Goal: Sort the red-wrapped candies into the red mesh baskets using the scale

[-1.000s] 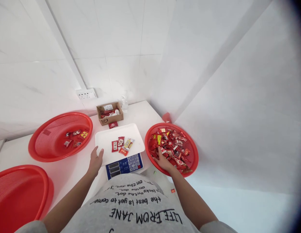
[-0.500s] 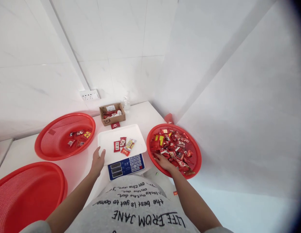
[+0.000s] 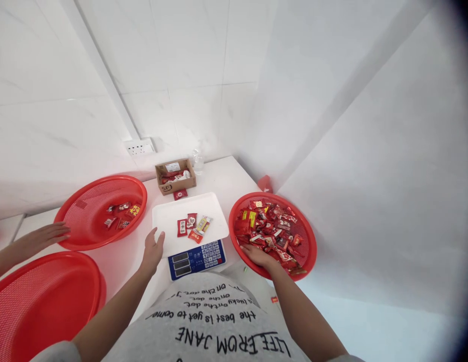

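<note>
My left hand is beside the left edge of the scale's white tray, fingers apart and holding nothing. Four small packets lie on that tray, among them a red one and a pale yellow one. Below the tray shows the blue scale panel. My right hand reaches over the near left rim of the right red basket, which holds many red packets. Its fingertips are at the packets, and whether they grip one is hidden.
Another person's hand is over the left edge of a red basket with several packets. A second red basket stands nearer. Behind the tray are a cardboard box, a red packet and a clear bottle.
Another person's hand has come in from the left, by the far left basket. The right basket has shifted slightly right. My left hand has stayed in place.
</note>
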{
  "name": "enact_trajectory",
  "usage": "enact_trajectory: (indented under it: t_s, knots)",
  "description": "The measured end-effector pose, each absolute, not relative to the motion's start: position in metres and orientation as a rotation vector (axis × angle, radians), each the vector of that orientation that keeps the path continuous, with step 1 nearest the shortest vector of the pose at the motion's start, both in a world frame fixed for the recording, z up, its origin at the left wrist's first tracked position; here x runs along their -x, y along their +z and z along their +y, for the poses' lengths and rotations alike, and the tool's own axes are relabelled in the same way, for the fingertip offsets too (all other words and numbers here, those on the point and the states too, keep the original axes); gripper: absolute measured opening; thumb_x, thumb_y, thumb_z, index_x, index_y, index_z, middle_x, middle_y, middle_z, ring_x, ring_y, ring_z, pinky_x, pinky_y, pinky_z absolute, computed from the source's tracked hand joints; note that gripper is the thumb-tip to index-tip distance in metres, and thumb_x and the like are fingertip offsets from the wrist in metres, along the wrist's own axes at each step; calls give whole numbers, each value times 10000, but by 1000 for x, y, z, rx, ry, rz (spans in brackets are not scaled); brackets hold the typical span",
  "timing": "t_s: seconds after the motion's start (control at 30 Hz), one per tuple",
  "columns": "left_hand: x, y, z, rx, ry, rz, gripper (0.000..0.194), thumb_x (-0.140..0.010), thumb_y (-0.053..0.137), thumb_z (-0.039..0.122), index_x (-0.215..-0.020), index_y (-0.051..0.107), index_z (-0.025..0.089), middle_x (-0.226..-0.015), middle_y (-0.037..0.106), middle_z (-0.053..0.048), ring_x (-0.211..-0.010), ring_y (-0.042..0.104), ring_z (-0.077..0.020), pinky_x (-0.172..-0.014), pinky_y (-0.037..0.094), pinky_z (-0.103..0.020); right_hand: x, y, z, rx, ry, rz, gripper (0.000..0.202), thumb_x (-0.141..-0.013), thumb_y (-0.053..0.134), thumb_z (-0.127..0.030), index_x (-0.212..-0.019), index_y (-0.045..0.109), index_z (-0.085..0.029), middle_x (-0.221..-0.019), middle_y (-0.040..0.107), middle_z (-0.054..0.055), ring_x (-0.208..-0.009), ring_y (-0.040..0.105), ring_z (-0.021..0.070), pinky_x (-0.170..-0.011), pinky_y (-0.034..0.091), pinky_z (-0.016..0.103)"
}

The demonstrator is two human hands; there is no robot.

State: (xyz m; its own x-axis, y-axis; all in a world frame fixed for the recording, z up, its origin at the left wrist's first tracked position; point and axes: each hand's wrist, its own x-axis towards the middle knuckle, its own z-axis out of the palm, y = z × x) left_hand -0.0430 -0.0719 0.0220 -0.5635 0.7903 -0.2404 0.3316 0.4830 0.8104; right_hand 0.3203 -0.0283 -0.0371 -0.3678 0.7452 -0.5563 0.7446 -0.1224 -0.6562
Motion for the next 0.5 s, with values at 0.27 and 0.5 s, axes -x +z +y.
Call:
enact_trajectory:
  t_s: [0.27,0.5]
  knots:
    - [48,18,-68,-951,971,2146,569,-834,406,483,-1310,371,172,-1405,318,-132,-1310,285,-245,-1076,243,-402,-319,-38,-34,1857,1353,-1991,420,-821,388,-503,-836,645,-171,-894,680,100,-828,614,227,-794,433,360]
    - [42,21,-62,-1210,940,2195,491,-839,423,410,-1263,420,163,-1374,371,-131,-1322,247,-252,-1097,189,-435,-313,-27,-35,1909,1231,-1808,290,-767,467,-447,-665,563,-193,-654,642,38,-640,577,185,-627,418,296]
